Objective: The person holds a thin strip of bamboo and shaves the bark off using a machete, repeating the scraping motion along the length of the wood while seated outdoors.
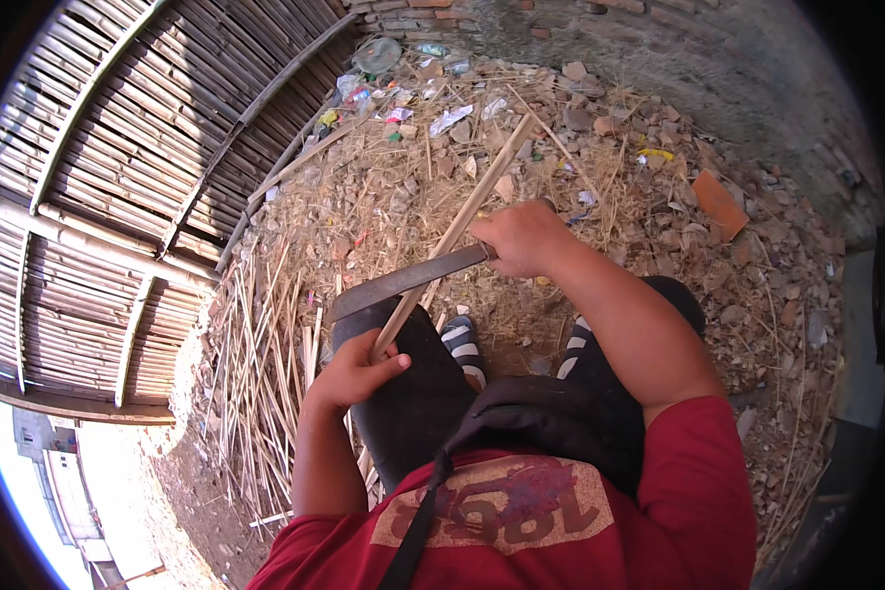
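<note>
My left hand (359, 370) is closed round the near end of a long, pale split strip of bamboo (472, 202), which slants away from me up to the right. In my right hand (526, 239) is the handle of a machete (403, 281), mostly hidden by the fingers. Its broad dark blade points left and crosses the strip just beyond my left hand, over my left knee. The blade seems to lie against the strip; whether it cuts into it I cannot tell.
Several split bamboo strips (256, 383) lie heaped on the ground at my left. A bamboo slat wall (118, 177) rises on the left, a brick wall (718, 79) at the back. Rubble and litter cover the ground, with an orange tile piece (720, 206) at right. My sandalled feet (461, 344) are below.
</note>
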{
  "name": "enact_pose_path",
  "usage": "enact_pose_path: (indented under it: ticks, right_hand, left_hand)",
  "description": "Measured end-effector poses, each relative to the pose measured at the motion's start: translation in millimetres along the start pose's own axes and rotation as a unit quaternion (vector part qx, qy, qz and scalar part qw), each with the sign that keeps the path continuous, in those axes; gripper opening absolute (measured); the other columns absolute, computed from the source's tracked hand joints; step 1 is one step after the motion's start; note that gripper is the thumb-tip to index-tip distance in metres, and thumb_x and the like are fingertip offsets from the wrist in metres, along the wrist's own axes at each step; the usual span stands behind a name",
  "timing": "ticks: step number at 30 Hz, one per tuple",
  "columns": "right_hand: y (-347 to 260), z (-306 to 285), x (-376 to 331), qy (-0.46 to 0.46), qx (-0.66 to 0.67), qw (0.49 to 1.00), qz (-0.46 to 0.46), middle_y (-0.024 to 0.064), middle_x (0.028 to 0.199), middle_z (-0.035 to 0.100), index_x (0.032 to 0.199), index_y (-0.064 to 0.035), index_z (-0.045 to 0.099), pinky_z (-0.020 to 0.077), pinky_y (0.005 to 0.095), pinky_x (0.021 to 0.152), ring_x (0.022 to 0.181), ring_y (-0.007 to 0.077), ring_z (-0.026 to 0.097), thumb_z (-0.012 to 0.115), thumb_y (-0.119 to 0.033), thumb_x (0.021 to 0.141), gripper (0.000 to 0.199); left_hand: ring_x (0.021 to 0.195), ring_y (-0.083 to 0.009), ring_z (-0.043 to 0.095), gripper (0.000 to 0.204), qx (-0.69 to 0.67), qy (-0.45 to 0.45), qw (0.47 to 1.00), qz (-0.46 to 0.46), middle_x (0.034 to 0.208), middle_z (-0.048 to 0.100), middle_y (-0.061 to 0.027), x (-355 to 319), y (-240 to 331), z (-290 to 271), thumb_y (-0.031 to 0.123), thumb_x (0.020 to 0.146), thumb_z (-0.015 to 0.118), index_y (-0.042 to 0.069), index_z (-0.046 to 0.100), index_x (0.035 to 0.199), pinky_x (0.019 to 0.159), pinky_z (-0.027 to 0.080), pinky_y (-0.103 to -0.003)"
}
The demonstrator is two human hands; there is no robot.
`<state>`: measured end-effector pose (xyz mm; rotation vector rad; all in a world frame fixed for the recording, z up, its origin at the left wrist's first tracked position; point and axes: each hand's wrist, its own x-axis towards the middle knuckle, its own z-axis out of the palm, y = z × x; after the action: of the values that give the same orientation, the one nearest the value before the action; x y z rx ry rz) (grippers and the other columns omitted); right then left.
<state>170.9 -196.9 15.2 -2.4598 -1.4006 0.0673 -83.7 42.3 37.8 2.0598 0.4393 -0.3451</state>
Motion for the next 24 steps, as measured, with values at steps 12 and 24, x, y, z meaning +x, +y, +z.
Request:
enact_pose_path:
  ticks: [12, 24]
  right_hand:
    - [37, 19, -3, 0.154, 0.114, 0.978, 0.087, 0.0144, 0.076, 0.066, 0.090, -0.0090, 0.065, 0.0526, 0.0499, 0.067, 0.078, 0.0384, 0.068, 0.076, -0.026, 0.080, 0.023]
    - [47, 21, 5, 0.151, 0.156, 0.966, 0.141, 0.0122, 0.078, 0.069, 0.087, -0.0114, 0.066, 0.0541, 0.0497, 0.071, 0.080, 0.0367, 0.069, 0.076, -0.028, 0.081, 0.020]
  left_hand:
    - [0.072, -0.0075, 0.048, 0.032, -0.049, -0.008, 0.999, 0.006, 0.077, 0.053, 0.0048, 4, 2, 2, 0.030, 0.088, 0.083, 0.008, 0.061, 0.096, 0.063, 0.040, -0.027]
    - [0.074, -0.0063, 0.047, 0.029, -0.116, -0.011, 0.993, -0.020, 0.081, 0.051, 0.0057, 2, 4, 0, 0.015, 0.084, 0.084, 0.010, 0.057, 0.093, 0.066, 0.039, -0.024]
